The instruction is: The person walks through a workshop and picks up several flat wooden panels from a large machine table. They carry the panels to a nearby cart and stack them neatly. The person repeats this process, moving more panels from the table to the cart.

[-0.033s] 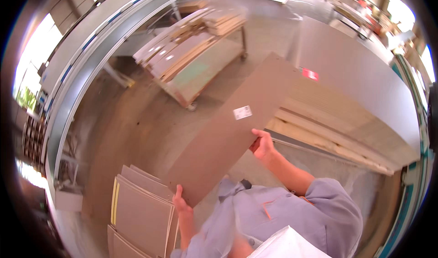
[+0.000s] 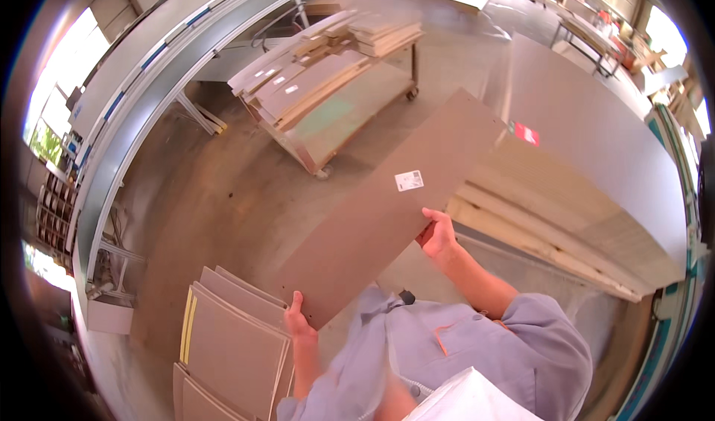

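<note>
Fingers of both hands were curled round the long brown panel: left hand at its near corner, right hand on its side edge. Panel was airborne, not yet on the floor stack of similar boards.

I count two hands, my left hand and my right hand, both gripping one long brown board that bears one white label. One wheeled cart stands ahead, loaded with more boards than I can count. One stack of panels lies on the floor; its number is unclear. One red tag shows on the wide sheet pile.
</note>
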The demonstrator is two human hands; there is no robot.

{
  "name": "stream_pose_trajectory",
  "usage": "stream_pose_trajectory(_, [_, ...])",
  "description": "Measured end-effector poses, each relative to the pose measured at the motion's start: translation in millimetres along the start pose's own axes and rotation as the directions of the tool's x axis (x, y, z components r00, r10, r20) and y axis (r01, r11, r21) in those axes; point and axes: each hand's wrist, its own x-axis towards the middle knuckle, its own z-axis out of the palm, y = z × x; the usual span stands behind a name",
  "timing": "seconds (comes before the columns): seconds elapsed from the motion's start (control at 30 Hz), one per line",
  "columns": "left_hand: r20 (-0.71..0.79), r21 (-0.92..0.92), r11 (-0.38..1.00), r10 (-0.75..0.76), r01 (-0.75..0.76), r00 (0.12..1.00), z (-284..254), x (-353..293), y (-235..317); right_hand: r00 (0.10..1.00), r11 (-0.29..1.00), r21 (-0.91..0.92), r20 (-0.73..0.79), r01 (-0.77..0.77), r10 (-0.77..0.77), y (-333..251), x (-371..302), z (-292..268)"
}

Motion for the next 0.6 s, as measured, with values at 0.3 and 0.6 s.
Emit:
stream_pose_trajectory(0.3, [-0.07,0.145,0.988,-0.036,0.046,0.997,81,203,129,0.995,0.996,-0.046,-0.078,-0.073,0.07,8,162,168])
stream_pose_trajectory(0.6, [-0.14,0.107,0.994,-0.004,0.019,0.99,172,389,210,0.986,0.985,-0.053,-0.028,-0.166,0.165,15,388,303])
